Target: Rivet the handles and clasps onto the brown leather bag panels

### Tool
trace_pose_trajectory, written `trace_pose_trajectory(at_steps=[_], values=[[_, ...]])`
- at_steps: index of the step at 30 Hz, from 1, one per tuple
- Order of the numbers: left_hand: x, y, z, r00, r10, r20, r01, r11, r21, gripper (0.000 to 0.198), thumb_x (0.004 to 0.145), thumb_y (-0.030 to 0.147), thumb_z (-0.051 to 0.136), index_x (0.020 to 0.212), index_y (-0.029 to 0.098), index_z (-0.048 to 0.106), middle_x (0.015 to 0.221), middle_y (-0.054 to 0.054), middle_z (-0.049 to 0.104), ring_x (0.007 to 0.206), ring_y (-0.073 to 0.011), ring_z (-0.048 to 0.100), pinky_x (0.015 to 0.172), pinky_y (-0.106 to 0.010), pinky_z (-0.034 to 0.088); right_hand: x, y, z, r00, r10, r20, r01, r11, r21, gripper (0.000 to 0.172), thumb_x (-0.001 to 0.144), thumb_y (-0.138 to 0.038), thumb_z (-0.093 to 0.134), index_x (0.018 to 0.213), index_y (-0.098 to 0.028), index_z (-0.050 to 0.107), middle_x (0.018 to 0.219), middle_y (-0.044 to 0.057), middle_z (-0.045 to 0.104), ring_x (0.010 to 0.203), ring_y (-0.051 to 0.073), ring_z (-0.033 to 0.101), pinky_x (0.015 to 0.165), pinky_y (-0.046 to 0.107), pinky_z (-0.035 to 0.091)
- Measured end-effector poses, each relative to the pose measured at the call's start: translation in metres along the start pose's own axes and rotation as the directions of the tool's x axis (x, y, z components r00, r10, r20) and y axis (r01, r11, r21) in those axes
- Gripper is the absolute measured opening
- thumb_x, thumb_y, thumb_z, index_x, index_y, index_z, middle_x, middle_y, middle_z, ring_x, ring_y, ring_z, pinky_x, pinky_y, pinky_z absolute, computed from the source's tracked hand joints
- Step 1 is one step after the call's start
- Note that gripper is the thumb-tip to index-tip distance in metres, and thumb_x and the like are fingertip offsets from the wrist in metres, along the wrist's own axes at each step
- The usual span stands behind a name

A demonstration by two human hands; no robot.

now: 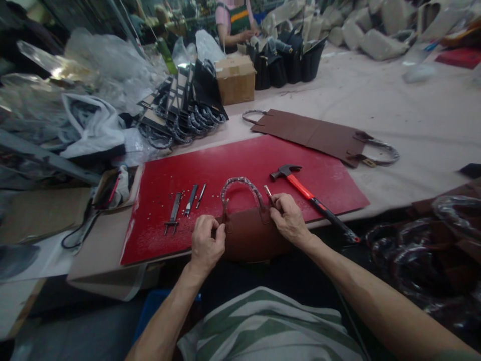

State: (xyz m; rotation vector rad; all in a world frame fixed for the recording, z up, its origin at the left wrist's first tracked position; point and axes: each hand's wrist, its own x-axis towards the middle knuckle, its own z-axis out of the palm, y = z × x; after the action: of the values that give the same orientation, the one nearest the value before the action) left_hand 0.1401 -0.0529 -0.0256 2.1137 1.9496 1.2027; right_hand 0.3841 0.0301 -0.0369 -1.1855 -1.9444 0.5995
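A brown leather bag panel (250, 234) with a plastic-wrapped handle (240, 180) hangs over the front edge of the red board (210, 165). My left hand (208, 241) is closed in a pinch at the panel's left edge, beside the handle's base. Between the thumb and fingers of my right hand (288, 216) is a narrow brown strap (269, 196) with a shiny metal tip, just right of the handle. A claw hammer (306, 193) with a red and black handle lies to the right. Left of the panel are a pronged punch (173, 213), a second punch (191, 199) and a thin metal rod (201, 195).
Another brown bag panel with handles (311, 131) lies behind the board. Black handled pieces (184, 110), a cardboard box (235, 80) and black bags (278, 65) stand farther back. More wrapped handles (417, 245) are piled at right. A person (236, 25) works across the table.
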Motion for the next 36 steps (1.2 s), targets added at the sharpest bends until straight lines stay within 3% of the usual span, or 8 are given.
trace_pose_trajectory(at_steps=[5, 11, 16, 20, 24, 29, 33, 36], values=[[-0.002, 0.005, 0.014, 0.984, -0.138, -0.115, 0.143, 0.989, 0.036, 0.014, 0.084, 0.017, 0.058, 0.074, 0.021, 0.049, 0.078, -0.004, 0.054, 0.078, -0.0212, 0.053, 0.074, -0.034, 0.045, 0.004, -0.001, 0.000, 0.997, -0.030, 0.067, 0.031, 0.999, -0.019, 0.019, 0.080, -0.017, 0.054, 0.098, -0.020, 0.057, 0.102, 0.009, 0.064, 0.098, 0.024, 0.055, 0.093, 0.041, 0.040], [-0.007, -0.005, 0.006, 0.999, -0.038, -0.025, 0.033, 0.984, -0.173, 0.005, 0.091, 0.019, 0.060, 0.093, 0.018, 0.064, 0.097, -0.006, 0.063, 0.094, -0.0200, 0.059, 0.087, -0.035, 0.049, 0.007, 0.002, -0.005, 0.985, -0.137, 0.102, 0.136, 0.991, 0.015, 0.023, 0.082, -0.016, 0.055, 0.104, -0.020, 0.063, 0.111, 0.008, 0.067, 0.104, 0.024, 0.058, 0.098, 0.044, 0.039], [-0.014, -0.007, 0.011, 0.997, -0.012, -0.072, 0.005, 0.995, -0.096, 0.010, 0.091, 0.016, 0.058, 0.098, 0.017, 0.065, 0.101, -0.008, 0.064, 0.097, -0.0222, 0.058, 0.089, -0.039, 0.049, 0.002, -0.002, -0.004, 0.969, -0.211, 0.130, 0.230, 0.962, -0.150, 0.036, 0.088, -0.015, 0.051, 0.123, -0.015, 0.061, 0.128, 0.014, 0.059, 0.117, 0.027, 0.052, 0.101, 0.047, 0.040], [-0.013, -0.003, 0.018, 0.996, -0.041, -0.085, 0.036, 0.998, -0.053, 0.012, 0.090, 0.013, 0.057, 0.099, 0.017, 0.064, 0.102, -0.009, 0.065, 0.099, -0.0237, 0.058, 0.091, -0.042, 0.048, -0.001, -0.020, 0.003, 0.956, -0.239, 0.173, 0.287, 0.889, -0.357, 0.034, 0.092, -0.020, 0.050, 0.124, -0.016, 0.062, 0.142, 0.014, 0.050, 0.133, 0.032, 0.039, 0.115, 0.057, 0.021], [-0.010, 0.001, 0.013, 0.995, -0.076, -0.061, 0.070, 0.993, -0.096, 0.013, 0.089, 0.012, 0.058, 0.099, 0.017, 0.064, 0.103, -0.009, 0.064, 0.100, -0.0228, 0.058, 0.090, -0.040, 0.050, 0.000, -0.032, 0.012, 0.924, -0.264, 0.275, 0.354, 0.861, -0.364, 0.037, 0.093, -0.037, 0.057, 0.124, -0.017, 0.062, 0.133, 0.011, 0.060, 0.133, 0.034, 0.040, 0.117, 0.060, 0.013], [-0.006, -0.002, 0.001, 0.992, -0.118, -0.039, 0.111, 0.982, -0.151, 0.012, 0.091, 0.012, 0.055, 0.095, 0.019, 0.064, 0.100, -0.007, 0.066, 0.098, -0.0200, 0.061, 0.089, -0.034, 0.052, 0.004, -0.028, 0.016, 0.925, -0.271, 0.266, 0.351, 0.878, -0.326, 0.040, 0.092, -0.044, 0.058, 0.121, -0.017, 0.064, 0.128, 0.011, 0.064, 0.130, 0.035, 0.043, 0.116, 0.061, 0.014], [0.016, -0.022, -0.015, 0.970, -0.232, -0.073, 0.235, 0.972, 0.026, 0.012, 0.093, 0.020, 0.052, 0.095, 0.018, 0.065, 0.094, -0.007, 0.067, 0.089, -0.0210, 0.063, 0.084, -0.034, 0.052, 0.004, -0.026, 0.015, 0.928, -0.257, 0.269, 0.337, 0.887, -0.316, 0.040, 0.090, -0.044, 0.061, 0.121, -0.018, 0.065, 0.129, 0.010, 0.063, 0.131, 0.035, 0.043, 0.116, 0.060, 0.014], [0.048, -0.042, -0.031, 0.912, -0.407, 0.042, 0.367, 0.859, 0.358, 0.020, 0.092, 0.025, 0.053, 0.105, 0.015, 0.065, 0.103, -0.011, 0.067, 0.099, -0.0249, 0.064, 0.089, -0.036, 0.051, 0.004, -0.029, 0.014, 0.931, -0.238, 0.276, 0.322, 0.891, -0.320, 0.041, 0.089, -0.043, 0.062, 0.121, -0.018, 0.065, 0.128, 0.010, 0.063, 0.131, 0.034, 0.043, 0.116, 0.058, 0.016]])
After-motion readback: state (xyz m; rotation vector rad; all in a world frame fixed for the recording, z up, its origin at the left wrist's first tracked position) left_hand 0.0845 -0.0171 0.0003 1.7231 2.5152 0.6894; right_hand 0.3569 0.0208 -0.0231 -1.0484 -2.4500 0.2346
